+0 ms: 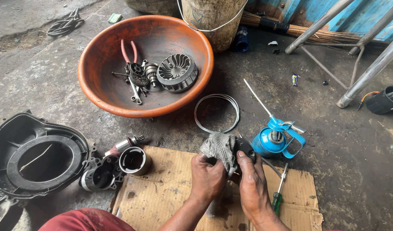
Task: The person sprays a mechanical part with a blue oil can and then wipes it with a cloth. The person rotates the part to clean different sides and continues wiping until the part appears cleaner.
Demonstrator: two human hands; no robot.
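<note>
Head view: small black metal part (pixel 245 149) sits over the brown cardboard sheet (pixel 162 201), clamped in the right hand (pixel 253 184). At nine o'clock, touching it, the left hand (pixel 208 176) grips a grey rag (pixel 221 147). Blue oil can (pixel 271 141) stands at two o'clock.

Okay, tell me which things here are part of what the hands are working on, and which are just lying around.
In hand:
- left hand on the grey rag
- right hand holding a small black part

Lying about:
- blue oil can
- green-handled screwdriver
- wire coil
- orange basin with pliers
- broom
</note>
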